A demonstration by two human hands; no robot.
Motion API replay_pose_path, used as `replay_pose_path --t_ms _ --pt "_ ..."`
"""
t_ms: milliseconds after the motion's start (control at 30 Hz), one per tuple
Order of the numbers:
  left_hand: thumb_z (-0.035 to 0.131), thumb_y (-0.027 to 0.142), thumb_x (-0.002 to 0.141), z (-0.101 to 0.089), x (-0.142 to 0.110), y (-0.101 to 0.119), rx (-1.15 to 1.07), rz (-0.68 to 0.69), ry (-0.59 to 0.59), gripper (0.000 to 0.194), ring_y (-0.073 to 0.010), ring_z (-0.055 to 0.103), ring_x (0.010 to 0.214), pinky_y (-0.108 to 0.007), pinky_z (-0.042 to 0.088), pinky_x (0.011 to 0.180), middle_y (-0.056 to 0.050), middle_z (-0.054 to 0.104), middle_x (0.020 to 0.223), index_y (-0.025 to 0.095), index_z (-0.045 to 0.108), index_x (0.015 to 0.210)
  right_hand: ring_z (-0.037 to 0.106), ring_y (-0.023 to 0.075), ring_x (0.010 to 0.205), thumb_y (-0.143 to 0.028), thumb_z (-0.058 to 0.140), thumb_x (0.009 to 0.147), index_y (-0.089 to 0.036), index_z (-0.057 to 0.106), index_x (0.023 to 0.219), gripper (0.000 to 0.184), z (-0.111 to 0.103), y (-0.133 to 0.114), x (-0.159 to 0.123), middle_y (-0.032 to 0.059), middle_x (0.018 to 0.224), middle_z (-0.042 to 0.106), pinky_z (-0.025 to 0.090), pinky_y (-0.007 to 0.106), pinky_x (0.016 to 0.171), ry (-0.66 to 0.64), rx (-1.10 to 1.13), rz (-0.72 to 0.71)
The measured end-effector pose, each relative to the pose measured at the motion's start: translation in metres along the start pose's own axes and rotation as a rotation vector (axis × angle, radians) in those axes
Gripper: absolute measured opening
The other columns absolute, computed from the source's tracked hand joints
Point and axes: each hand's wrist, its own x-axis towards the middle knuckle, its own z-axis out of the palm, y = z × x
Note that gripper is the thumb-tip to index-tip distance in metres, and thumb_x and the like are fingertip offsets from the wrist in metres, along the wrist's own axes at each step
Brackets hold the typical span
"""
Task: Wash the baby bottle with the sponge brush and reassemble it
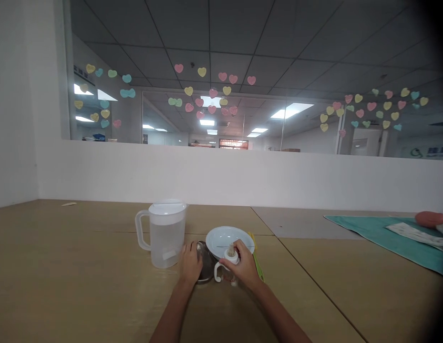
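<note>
In the head view, my right hand (243,268) is closed around the top of a baby bottle (231,257) with a white collar and a white side handle. The bottle's teat points upward, and its lower body is partly hidden by my fingers. My left hand (191,261) grips the left edge of a dark, round metal dish (207,266), just left of the bottle. Behind the bottle lies a white bowl (224,233). A green-handled utensil (258,267) with yellow near its top rests at the bowl's right side, partly covered by my right hand.
A lidded clear plastic pitcher (167,238) stands left of my left hand. On the right of the table (99,295) lie a teal cloth (371,231), a patterned white cloth (416,234) and a coral-red item (432,218). A low white wall (207,174) with a window closes off the back.
</note>
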Motion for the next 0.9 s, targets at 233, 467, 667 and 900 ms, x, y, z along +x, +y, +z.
replay_pose_path --t_ms 233,467,667,900 --pt "0.051 0.016 0.080 0.000 0.001 0.000 -0.029 -0.039 -0.072 0.038 -0.0231 0.056 0.104 -0.035 0.041 0.091 -0.010 0.060 0.111 0.019 0.055 0.118 0.044 0.0126 0.064 -0.047 0.071 0.066 -0.021 0.046 0.077 0.038 0.000 0.001 0.000 -0.0041 0.073 0.047 0.034 0.023 0.058 0.007 -0.037 -0.016" --pt "0.048 0.035 0.088 -0.016 -0.002 0.020 -0.422 0.065 0.496 0.041 -0.0242 0.057 0.103 -0.041 0.047 0.087 -0.013 0.057 0.115 0.016 0.041 0.123 0.053 0.0192 0.080 -0.043 0.060 0.078 -0.020 0.053 0.097 0.031 -0.008 -0.007 -0.002 0.0035 0.088 0.055 0.043 0.030 0.067 0.022 -0.089 -0.130" --pt "0.056 0.024 0.084 -0.014 -0.018 0.043 -0.435 0.599 0.623 0.041 -0.0239 0.054 0.114 -0.041 0.048 0.092 -0.012 0.055 0.124 0.023 0.040 0.122 0.051 0.0306 0.110 -0.032 0.057 0.077 -0.017 0.031 0.136 0.067 -0.017 -0.009 -0.005 0.0162 0.122 0.052 0.044 0.048 0.088 0.214 -0.170 -0.413" --pt "0.050 0.016 0.087 -0.011 -0.023 0.055 -0.386 0.704 0.528 0.050 -0.0247 0.049 0.122 -0.041 0.046 0.096 -0.015 0.051 0.132 0.020 0.035 0.134 0.052 0.0297 0.112 -0.022 0.053 0.075 -0.017 0.027 0.139 0.070 -0.018 -0.011 -0.002 0.0150 0.119 0.057 0.041 0.052 0.092 0.228 -0.194 -0.565"
